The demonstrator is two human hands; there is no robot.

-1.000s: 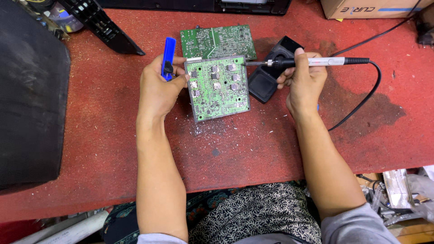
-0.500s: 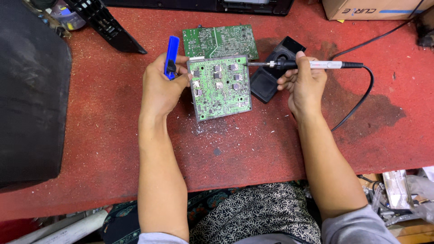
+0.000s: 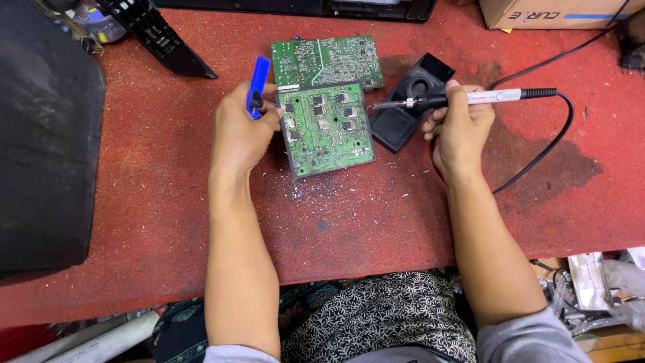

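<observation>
Circuit board: the green circuit board [image 3: 326, 128] lies flat on the red table [image 3: 376, 222] just above the middle of the frame, a little tilted, its chips facing up.
Left hand: the left hand [image 3: 242, 131] is closed around a blue desoldering pump [image 3: 256, 86], which sticks up out of the fist; its fingertips touch the board's left edge.
Right hand: the right hand [image 3: 460, 128] grips a soldering iron [image 3: 463, 99] held level, tip pointing left, just off the board's upper right corner.
Cable: a black cable [image 3: 547, 144] runs from the iron's rear and loops over the table at the right.
Second board: another green board [image 3: 327, 60] lies just above the first, touching or slightly under it.
Iron stand: a black stand [image 3: 410, 101] sits beneath the iron's tip, between the boards and the right hand.
Upper right: a cardboard box [image 3: 557, 12] at the frame's edge.
Left side: a large black panel [image 3: 44, 148].
</observation>
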